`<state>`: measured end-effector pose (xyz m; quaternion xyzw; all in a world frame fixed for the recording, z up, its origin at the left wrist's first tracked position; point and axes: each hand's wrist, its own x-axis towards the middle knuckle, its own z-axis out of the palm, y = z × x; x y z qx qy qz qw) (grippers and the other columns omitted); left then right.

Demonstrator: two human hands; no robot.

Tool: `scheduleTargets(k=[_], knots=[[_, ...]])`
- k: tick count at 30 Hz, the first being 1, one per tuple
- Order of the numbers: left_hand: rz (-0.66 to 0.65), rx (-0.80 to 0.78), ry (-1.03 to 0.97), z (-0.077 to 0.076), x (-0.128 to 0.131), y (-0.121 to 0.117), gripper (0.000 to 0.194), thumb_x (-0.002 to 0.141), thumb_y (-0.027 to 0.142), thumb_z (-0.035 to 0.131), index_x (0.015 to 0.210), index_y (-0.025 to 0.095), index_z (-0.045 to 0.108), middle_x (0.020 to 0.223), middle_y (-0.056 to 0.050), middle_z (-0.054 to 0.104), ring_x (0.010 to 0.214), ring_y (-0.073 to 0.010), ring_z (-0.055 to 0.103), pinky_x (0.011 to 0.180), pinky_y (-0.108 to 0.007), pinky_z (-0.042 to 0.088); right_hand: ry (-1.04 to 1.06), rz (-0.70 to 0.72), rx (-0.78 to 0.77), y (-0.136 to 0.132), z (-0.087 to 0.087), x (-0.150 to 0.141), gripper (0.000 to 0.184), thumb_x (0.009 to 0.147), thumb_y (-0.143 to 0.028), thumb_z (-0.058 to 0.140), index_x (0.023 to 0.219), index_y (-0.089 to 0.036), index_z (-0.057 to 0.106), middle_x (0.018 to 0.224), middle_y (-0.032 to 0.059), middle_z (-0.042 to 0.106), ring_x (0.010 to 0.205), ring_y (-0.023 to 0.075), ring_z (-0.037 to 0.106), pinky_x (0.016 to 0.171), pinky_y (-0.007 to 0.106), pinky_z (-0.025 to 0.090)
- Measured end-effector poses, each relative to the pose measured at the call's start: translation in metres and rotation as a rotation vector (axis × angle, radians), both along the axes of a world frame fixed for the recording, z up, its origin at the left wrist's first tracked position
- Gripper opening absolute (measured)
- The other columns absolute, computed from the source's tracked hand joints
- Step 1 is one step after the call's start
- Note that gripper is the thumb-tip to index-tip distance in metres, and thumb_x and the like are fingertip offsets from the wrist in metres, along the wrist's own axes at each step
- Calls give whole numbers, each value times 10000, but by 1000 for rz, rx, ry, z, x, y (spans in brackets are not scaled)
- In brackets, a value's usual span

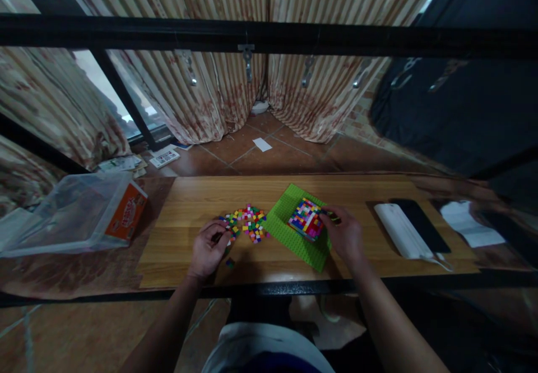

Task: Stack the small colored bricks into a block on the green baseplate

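A green baseplate (pixel 305 244) lies on a wooden table, carrying a block of many-coloured small bricks (pixel 306 218). My right hand (pixel 345 235) rests at the block's right side, fingers curled against it, pinching something small I cannot name. To the left lies a loose pile of small coloured bricks (pixel 247 221). My left hand (pixel 208 249) sits at the pile's near left edge, fingers curled as in a pinch; what they hold is too small to see. One stray brick (pixel 229 262) lies near the table's front edge.
A clear plastic bag with an orange box (pixel 84 213) lies at the left. A white oblong device (pixel 399 230) and a dark phone (pixel 422 224) sit to the right, with white paper (pixel 471 221) beyond. A black frame bar (pixel 269 36) crosses overhead; curtains hang behind.
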<state>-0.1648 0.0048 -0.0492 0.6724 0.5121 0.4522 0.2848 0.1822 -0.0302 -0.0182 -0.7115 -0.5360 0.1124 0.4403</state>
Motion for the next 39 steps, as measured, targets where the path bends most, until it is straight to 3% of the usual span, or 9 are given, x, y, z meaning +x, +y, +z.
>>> scheduleTargets(k=[10, 17, 35, 39], knots=[[11, 6, -3, -3, 0, 0, 178, 812, 342, 658, 695, 208, 653, 931, -54, 688, 915, -205, 660, 891, -343, 517, 454, -10, -38, 1, -14, 7, 410, 743, -506, 693, 953, -157, 731, 902, 84, 726, 781, 192, 649, 714, 343, 519], [12, -10, 5, -2, 1, -1, 172, 806, 336, 663, 696, 204, 658, 932, -58, 686, 911, -206, 658, 889, -348, 518, 624, -80, -18, 8, -14, 3, 357, 670, -458, 760, 880, -170, 746, 847, 52, 743, 752, 172, 659, 736, 335, 532], [20, -1, -5, 0, 3, -1, 183, 783, 332, 674, 651, 208, 649, 918, -61, 695, 907, -209, 662, 882, -352, 527, 575, -66, -3, 5, -14, 3, 374, 672, -502, 746, 832, -165, 732, 808, 54, 727, 731, 173, 641, 691, 317, 522], [20, -4, -7, -2, 3, 0, 176, 781, 315, 671, 649, 203, 643, 919, -60, 689, 891, -202, 662, 873, -345, 525, 570, -163, 92, -5, -13, 6, 380, 725, -506, 705, 858, -151, 722, 802, 51, 711, 723, 166, 626, 685, 312, 503]])
